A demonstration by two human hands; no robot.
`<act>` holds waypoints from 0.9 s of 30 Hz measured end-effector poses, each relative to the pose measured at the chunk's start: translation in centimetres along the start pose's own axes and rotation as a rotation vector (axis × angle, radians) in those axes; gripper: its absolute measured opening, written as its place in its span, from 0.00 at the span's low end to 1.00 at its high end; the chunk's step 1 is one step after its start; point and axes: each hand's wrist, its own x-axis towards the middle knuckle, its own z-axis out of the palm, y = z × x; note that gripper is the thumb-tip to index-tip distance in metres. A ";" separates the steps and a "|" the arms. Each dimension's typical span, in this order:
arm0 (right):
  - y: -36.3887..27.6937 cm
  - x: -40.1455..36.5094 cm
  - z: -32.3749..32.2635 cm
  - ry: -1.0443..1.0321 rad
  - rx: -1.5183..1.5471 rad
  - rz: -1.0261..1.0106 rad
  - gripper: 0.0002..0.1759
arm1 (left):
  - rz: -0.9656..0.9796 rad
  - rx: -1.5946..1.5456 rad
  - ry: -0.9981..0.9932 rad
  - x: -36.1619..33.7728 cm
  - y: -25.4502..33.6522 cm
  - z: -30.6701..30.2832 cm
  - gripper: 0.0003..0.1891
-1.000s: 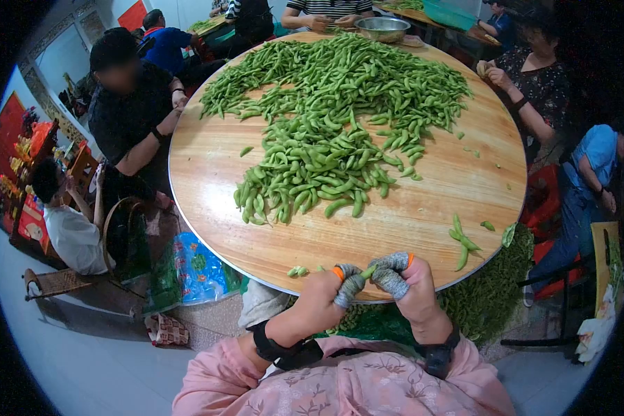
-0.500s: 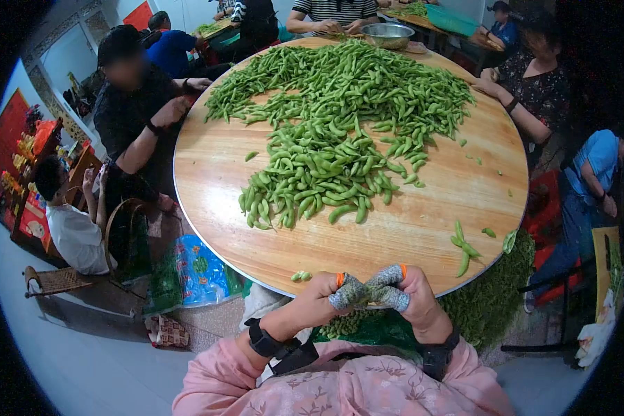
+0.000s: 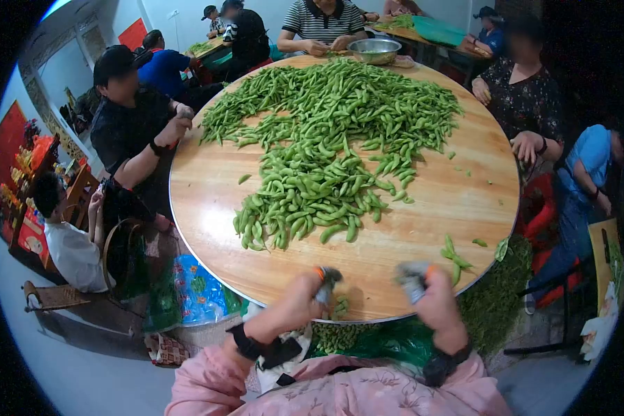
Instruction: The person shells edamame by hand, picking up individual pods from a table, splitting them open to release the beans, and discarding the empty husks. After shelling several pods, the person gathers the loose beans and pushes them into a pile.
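Observation:
Near the table's front edge, my left hand (image 3: 305, 295) has its fingers curled in; what they hold, if anything, I cannot make out. Grey finger covers with orange bands are on both hands. Just right of it is a blurred green clump (image 3: 341, 305), perhaps beans. My right hand (image 3: 430, 298) is apart from the left, its fingertips smeared by motion. Beyond it lie a few loose green soybean pods (image 3: 455, 258). A large heap of soybean pods (image 3: 319, 187) spreads over the middle and far side of the round wooden table (image 3: 208, 222).
Below the table edge, shelled beans (image 3: 340, 338) lie by a green plastic sheet (image 3: 395, 343). A pile of green plant waste (image 3: 496, 298) is at the right. A metal bowl (image 3: 374, 50) stands at the far edge. Other people sit around the table.
My hands were together at the table edge and have now parted, the right moving right. A green clump now shows beside my left hand. The view has shifted slightly.

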 end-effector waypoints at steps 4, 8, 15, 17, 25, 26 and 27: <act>0.0 0.5 -6.0 0.383 -0.528 0.055 0.12 | -0.130 0.355 0.191 4.3 -0.3 -2.3 0.07; 2.1 -0.3 -7.6 0.460 -0.460 -0.038 0.08 | -0.080 0.768 0.127 7.3 -1.3 -2.3 0.07; 0.9 0.0 -1.8 0.160 0.033 0.076 0.08 | -0.009 0.842 0.083 7.4 -1.3 -2.4 0.06; 0.1 0.3 0.1 0.075 0.108 0.072 0.09 | 0.002 0.591 0.074 6.3 -1.7 -2.4 0.04; -1.7 0.4 3.2 -0.283 0.648 0.289 0.08 | -0.018 -0.417 -0.126 0.3 0.6 1.0 0.07; -1.7 0.3 3.2 -0.328 0.699 0.259 0.07 | -0.021 -0.423 -0.129 0.2 0.7 1.1 0.07; -1.8 0.2 3.1 -0.327 0.697 0.264 0.07 | 0.059 -0.344 -0.127 0.1 0.8 1.2 0.07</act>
